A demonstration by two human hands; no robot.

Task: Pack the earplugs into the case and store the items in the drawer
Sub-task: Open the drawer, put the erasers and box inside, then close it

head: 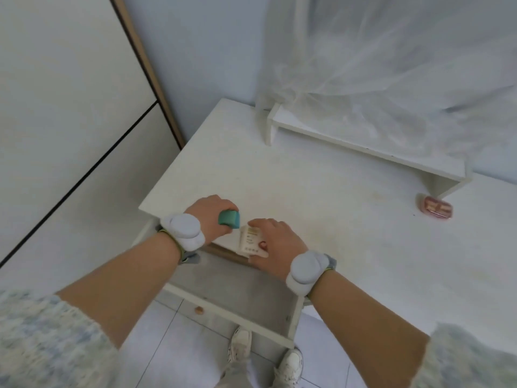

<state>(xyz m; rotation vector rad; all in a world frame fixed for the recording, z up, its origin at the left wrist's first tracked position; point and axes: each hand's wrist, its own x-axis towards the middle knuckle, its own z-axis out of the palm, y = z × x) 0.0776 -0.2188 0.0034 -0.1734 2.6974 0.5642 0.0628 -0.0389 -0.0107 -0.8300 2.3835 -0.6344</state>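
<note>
Above one open drawer (223, 289), left hand (208, 217) gripping one teal case (228, 218), right hand (272, 242) one cream box (249, 239).

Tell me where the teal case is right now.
In the head view, the teal case is held in the left hand over the desk's front-left edge, just left of the small box under the right hand.

The head camera looks steeply down, close over the white desk (321, 191) and open drawer (237, 295).

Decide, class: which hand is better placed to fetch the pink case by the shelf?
Probably the right hand: the pink case lies far to its side of the desk. It holds a packet; the left hand grips the teal case.
</note>
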